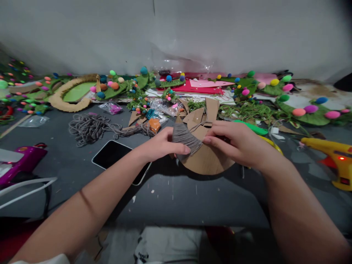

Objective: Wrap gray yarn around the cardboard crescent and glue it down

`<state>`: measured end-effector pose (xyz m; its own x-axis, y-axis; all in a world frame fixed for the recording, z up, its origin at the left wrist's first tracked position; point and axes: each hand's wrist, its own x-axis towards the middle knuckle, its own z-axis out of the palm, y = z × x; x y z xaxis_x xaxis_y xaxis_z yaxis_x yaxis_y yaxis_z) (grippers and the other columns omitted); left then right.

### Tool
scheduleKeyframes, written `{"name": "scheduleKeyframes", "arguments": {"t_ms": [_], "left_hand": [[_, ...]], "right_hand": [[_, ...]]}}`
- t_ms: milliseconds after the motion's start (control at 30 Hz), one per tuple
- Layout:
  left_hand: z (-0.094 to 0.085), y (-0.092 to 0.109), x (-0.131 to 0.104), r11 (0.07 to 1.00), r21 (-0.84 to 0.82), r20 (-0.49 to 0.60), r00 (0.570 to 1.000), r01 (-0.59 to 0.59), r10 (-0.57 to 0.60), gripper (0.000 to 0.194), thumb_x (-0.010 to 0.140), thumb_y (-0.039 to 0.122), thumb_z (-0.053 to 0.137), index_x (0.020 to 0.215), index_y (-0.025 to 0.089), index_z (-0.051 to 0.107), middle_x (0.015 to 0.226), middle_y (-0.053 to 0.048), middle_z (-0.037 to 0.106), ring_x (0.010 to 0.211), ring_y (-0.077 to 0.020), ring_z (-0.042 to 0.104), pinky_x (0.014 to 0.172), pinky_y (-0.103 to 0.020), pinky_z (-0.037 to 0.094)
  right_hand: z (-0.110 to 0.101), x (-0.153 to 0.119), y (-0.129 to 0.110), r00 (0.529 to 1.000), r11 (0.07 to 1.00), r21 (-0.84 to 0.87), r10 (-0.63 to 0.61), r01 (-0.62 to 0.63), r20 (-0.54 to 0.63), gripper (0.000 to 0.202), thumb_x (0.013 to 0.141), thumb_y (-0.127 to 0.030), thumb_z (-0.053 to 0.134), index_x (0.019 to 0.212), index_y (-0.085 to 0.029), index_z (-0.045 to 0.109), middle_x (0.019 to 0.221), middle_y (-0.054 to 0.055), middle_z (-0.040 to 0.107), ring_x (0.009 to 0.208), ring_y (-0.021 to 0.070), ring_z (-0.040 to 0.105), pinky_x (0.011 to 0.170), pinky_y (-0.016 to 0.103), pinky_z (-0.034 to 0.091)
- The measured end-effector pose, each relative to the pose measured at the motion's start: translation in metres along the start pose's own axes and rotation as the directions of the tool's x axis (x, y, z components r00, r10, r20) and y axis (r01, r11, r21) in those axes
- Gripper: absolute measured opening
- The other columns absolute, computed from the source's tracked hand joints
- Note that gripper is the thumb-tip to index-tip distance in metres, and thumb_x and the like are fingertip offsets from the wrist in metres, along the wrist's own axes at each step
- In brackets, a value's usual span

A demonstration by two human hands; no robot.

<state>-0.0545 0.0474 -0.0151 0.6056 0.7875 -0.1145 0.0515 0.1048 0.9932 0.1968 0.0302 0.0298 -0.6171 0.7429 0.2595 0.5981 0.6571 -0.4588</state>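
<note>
- A dark grey surface (170, 198) runs to a pale wall, strewn with a purple glue gun (23, 161), loose cord (88, 128), a phone (115, 156).
- Left hand (162, 146) pinches the grey-wound end of a cardboard ring (205, 159).
- The ring lies flat at centre, its arc running left-right.
- Right hand (236, 145) grips its top.
- A yellow glue gun (332, 156) lies at right.

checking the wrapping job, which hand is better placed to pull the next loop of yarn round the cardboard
Probably the right hand: it holds the loose strand of yarn, while the left hand pins the wrapped part on the cardboard.
</note>
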Motion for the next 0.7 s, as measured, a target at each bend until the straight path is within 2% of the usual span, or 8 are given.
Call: {"name": "scheduleKeyframes", "arguments": {"t_ms": [100,233,400,500,600,700], "left_hand": [[-0.002,0.005,0.0,1.0,-0.008,0.009,1.0,-0.015,0.015,0.021,0.069,0.03,0.082,0.081,0.017,0.072,0.079,-0.003,0.066,0.073,-0.0163,0.059,0.066,-0.027,0.046],[-0.003,0.015,0.0,1.0,0.024,0.055,0.998,0.005,-0.006,0.019,0.061,0.02,0.079,0.075,0.012,0.069,0.072,-0.001,0.061,0.067,-0.0137,0.053,0.064,-0.025,0.042],[-0.001,0.017,0.0,0.997,0.042,0.107,0.992,0.058,-0.062,0.018,0.056,0.017,0.076,0.072,0.01,0.069,0.072,-0.002,0.063,0.068,-0.0146,0.053,0.063,-0.025,0.04],[-0.002,0.011,-0.002,0.994,-0.03,0.137,0.986,0.103,-0.098,0.021,0.056,0.017,0.078,0.076,0.012,0.07,0.073,-0.001,0.066,0.07,-0.0155,0.056,0.065,-0.026,0.043],[-0.006,0.005,-0.003,0.98,-0.127,0.128,0.983,0.15,-0.134,0.032,0.052,0.016,0.08,0.083,0.014,0.075,0.077,-0.003,0.071,0.071,-0.0177,0.061,0.067,-0.028,0.047],[-0.009,0.005,-0.003,0.979,-0.148,0.254,0.962,0.139,-0.098,0.032,0.048,0.018,0.078,0.079,0.013,0.079,0.072,-0.006,0.072,0.066,-0.0183,0.06,0.063,-0.029,0.047]], "right_hand": [[-0.004,-0.002,-0.005,0.997,0.996,0.073,0.053,-0.057,0.062,0.025,0.1,-0.037,0.056,0.086,-0.02,0.069,0.078,0.0,0.067,0.067,0.0106,0.055,0.063,0.024,0.038],[-0.008,-0.005,-0.007,0.982,0.992,0.084,0.084,-0.099,0.167,0.031,0.099,-0.043,0.056,0.086,-0.021,0.074,0.072,-0.001,0.068,0.062,0.0097,0.054,0.059,0.024,0.037],[-0.006,-0.004,-0.009,0.988,0.998,0.03,0.055,-0.06,0.142,0.034,0.096,-0.047,0.061,0.081,-0.02,0.075,0.067,0.0,0.066,0.06,0.0104,0.053,0.058,0.025,0.034],[-0.004,-0.002,-0.01,0.99,0.996,0.086,0.008,-0.021,0.14,0.032,0.097,-0.044,0.061,0.081,-0.019,0.073,0.069,0.0,0.067,0.061,0.0096,0.054,0.06,0.024,0.036],[-0.005,-0.002,-0.008,0.981,0.983,0.175,0.019,-0.053,0.193,0.03,0.097,-0.043,0.061,0.084,-0.019,0.074,0.07,0.0,0.068,0.061,0.009,0.055,0.059,0.022,0.038],[-0.008,-0.004,-0.004,0.965,0.959,0.253,0.061,-0.127,0.255,0.031,0.095,-0.045,0.062,0.087,-0.019,0.076,0.074,0.001,0.071,0.064,0.0101,0.059,0.059,0.022,0.041]]}}
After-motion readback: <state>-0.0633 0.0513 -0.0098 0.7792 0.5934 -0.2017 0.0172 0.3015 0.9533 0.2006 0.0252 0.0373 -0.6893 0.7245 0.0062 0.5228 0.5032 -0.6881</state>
